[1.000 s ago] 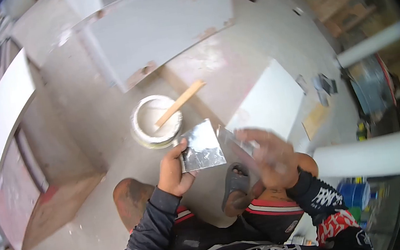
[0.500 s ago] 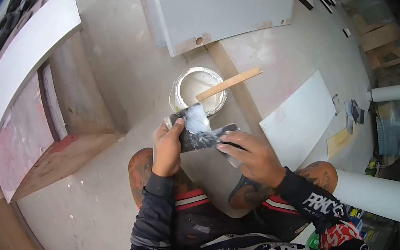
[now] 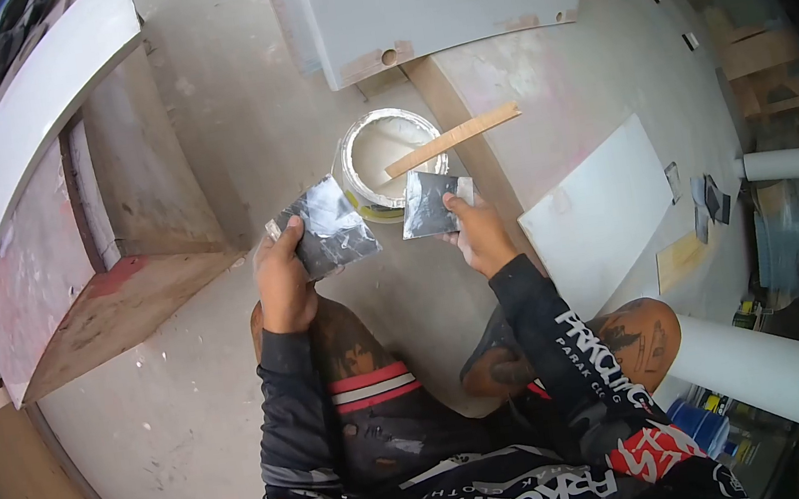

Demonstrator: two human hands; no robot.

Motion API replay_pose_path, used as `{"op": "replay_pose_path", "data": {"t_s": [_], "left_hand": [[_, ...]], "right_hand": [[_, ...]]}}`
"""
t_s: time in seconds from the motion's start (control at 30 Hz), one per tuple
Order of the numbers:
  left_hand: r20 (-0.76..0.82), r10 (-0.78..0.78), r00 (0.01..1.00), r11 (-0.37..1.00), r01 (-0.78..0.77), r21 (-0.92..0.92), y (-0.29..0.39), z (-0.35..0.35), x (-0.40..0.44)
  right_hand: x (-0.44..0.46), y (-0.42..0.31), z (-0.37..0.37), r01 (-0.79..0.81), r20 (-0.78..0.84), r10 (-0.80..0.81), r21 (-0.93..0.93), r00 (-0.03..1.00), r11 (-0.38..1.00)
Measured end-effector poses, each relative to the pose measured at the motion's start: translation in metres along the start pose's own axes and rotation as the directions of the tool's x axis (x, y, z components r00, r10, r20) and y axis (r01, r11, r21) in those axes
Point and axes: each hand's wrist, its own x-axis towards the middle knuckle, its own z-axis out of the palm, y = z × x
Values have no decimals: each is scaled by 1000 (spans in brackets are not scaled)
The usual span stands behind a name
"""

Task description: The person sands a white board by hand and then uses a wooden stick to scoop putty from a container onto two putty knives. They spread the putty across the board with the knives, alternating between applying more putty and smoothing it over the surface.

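My left hand [image 3: 284, 277] grips a dark, flat putty spreader [image 3: 328, 231] by its left edge, thumb on top. White smears cover its face. In my right hand [image 3: 481, 237] is a smaller dark spreader [image 3: 432, 207], pinched along its right side and also streaked white. The two blades are apart, with a gap between them. Just beyond them stands an open can [image 3: 352, 160] of white paste. A wooden stick [image 3: 456, 139] leans in the can, its end sticking out over the rim to the right.
A big pale panel [image 3: 448, 1] lies past the can. A white board [image 3: 602, 213] rests on the floor at right, near more spreaders [image 3: 706, 204]. At left stands a wooden structure [image 3: 141, 162] with a curved white piece [image 3: 33, 146]. A white tube [image 3: 769, 372] lies at lower right.
The two spreaders, touching and overlapping before, are now separated. My left hand has moved left, and my right hand has risen and turned its spreader upright beside the can.
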Motion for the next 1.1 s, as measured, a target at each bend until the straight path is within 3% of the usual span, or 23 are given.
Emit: {"op": "replay_pose_path", "data": {"t_s": [0.07,0.23,0.33,0.37,0.4,0.43,0.47,0.5,0.53,0.6,0.63,0.67,0.7,0.73,0.77,0.8,0.83,0.87,0.9,0.93,1.0,1.07,1.1], "left_hand": [[6,-12,1000,1000,12,22,-8,-4,8],[10,-17,1000,998,16,67,-18,-8,14],[8,105,994,992,-105,71,-23,0,8],[-16,283,959,921,-267,283,-25,5,1],[6,452,892,783,-400,477,-27,16,-9],[51,610,791,644,-532,550,-34,33,-26],[160,561,812,662,-556,502,-42,43,-50],[521,633,573,383,-816,432,-50,41,-57],[755,577,313,99,-944,316,-48,48,-63],[860,481,170,18,-983,184,-57,63,-78],[870,469,154,33,-987,157,-63,66,-78],[822,458,339,73,-936,345,-69,67,-77],[739,437,512,102,-845,525,-71,64,-75],[753,422,506,102,-851,515,-68,59,-68],[580,368,727,301,-683,665,-63,51,-59],[366,254,895,469,-445,762,-62,43,-56],[374,239,896,464,-444,767,-65,39,-59],[565,328,757,238,-645,726,-68,34,-61],[737,356,574,-6,-787,616,-69,33,-65],[741,347,574,-4,-789,614,-72,37,-69],[854,144,500,-178,-836,520,-75,52,-87],[839,98,536,-176,-820,544,-81,59,-84],[785,191,589,-59,-792,608,-87,54,-72]], "right_hand": [[0,7,-1,28,-61,-40,-179,997,983],[-27,4,-13,24,-86,-42,-199,995,980],[-54,-20,-15,4,-82,-13,-112,997,994],[-62,-25,-16,-11,-78,10,-12,997,1000],[-62,-19,-25,5,-99,-4,6,995,1000],[-59,-11,-40,-228,219,157,353,963,907],[-63,-7,-54,-495,547,152,559,823,665],[-76,-5,-41,-535,527,192,636,828,557],[-87,-3,-28,-524,424,314,614,850,590],[-98,12,-14,-494,287,409,617,866,613],[-101,22,-9,-595,363,474,550,802,586],[-107,30,-11,-692,434,540,472,721,546],[-111,42,-22,-690,569,413,453,711,564],[-109,51,-31,-681,688,272,433,673,590],[-114,43,-27,-675,685,259,451,681,584],[-126,27,-16,-502,343,380,417,859,758],[-130,17,-12,-354,-57,382,276,922,894],[-121,20,-21,-351,-63,384,292,921,890],[-110,27,-31,69,-216,-57,49,975,996],[-100,32,-40,450,-239,-503,-245,830,859],[-100,21,-32,409,-207,-440,-176,874,895],[-103,26,-30,362,-169,-374,-96,912,927],[-101,33,-32,428,-26,-452,-277,892,860]]}}
